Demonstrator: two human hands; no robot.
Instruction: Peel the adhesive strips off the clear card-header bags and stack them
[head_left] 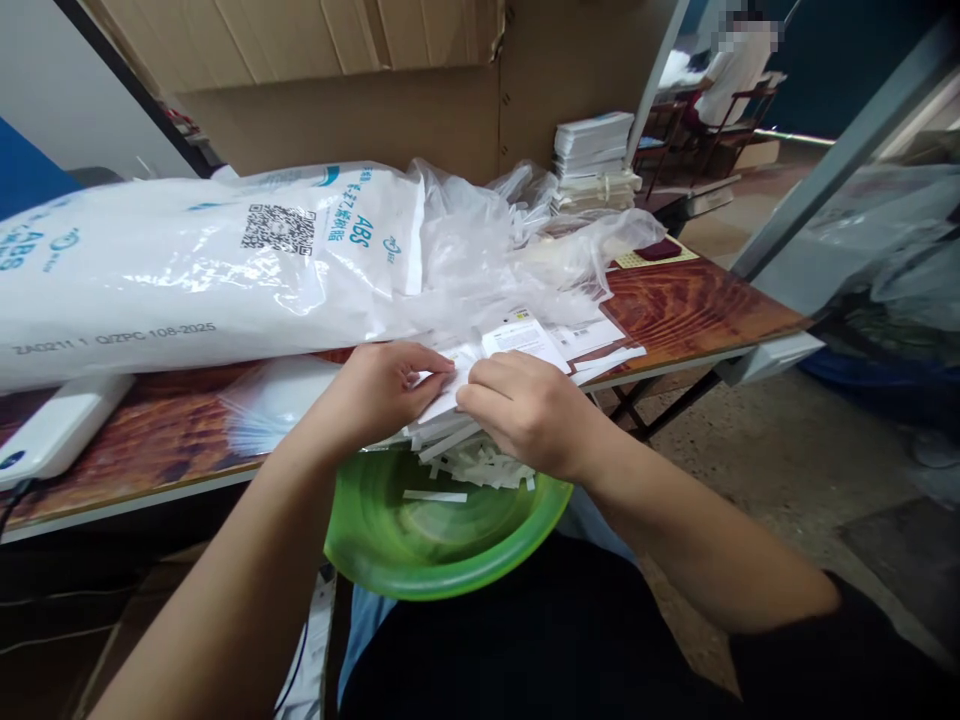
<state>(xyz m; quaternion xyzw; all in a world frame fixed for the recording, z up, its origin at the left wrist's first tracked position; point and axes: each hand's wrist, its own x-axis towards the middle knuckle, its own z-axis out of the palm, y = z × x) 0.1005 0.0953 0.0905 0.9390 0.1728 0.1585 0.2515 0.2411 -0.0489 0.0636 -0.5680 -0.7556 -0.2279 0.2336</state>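
My left hand (390, 388) is closed in a pinch on a small white paper (441, 400) at the table's front edge. Close beside it, my right hand (529, 412) is curled shut at the same paper; whatever its fingertips grip is hidden. Below both hands, a green basin (450, 575) rests on my lap and holds many short white strips (487, 465). One strip (435, 496) lies apart inside it. Just beyond my right hand are printed white sheets (529, 338) on the table.
A large white ABS bag (202, 270) fills the left of the wooden table (675, 310), with crumpled clear plastic (480, 240) beside it. Clear plastic sleeves (281, 395) and a white device (64, 425) lie in front. Stacked paper (594, 160) stands behind. A person (739, 75) sits far right.
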